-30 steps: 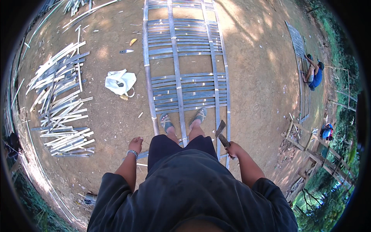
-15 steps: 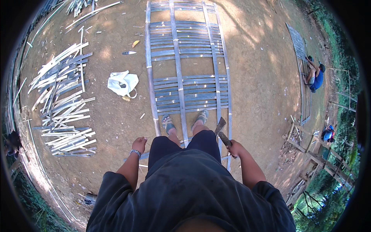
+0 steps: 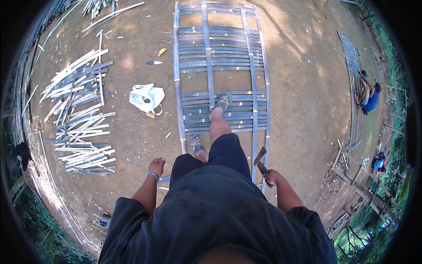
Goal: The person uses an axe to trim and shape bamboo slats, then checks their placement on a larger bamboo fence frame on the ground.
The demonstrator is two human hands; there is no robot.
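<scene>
Right hand: your right hand is clamped on the handle of a hatchet-like tool, low beside your right thigh; the grip sits away from the head, likely so the metal stays clear of your fingers and leg.
Tool: it angles up and to the left from your fist, its dark head over the right part of the slatted frame and apart from it, so nothing but your grip seems to bear it.
Left hand: your left hand hangs over bare ground left of the frame, fingers seemingly curled together; I cannot tell whether they close on something small.
Slatted frame: this frame lies flat on the ground ahead of and beneath you, long rails running away from you and slats crossing them in groups; lying flat, it probably gets support along its length.
Feet: your right foot is over the nearer slats and your left foot is just short of them, a stride that likely keeps you between the outer rails.
Left ground: a white bag and a knife lie near the frame but apart from it, presumably within easy reach.
Strips: loose strips lie heaped farther left, perhaps to keep your footing clear.
</scene>
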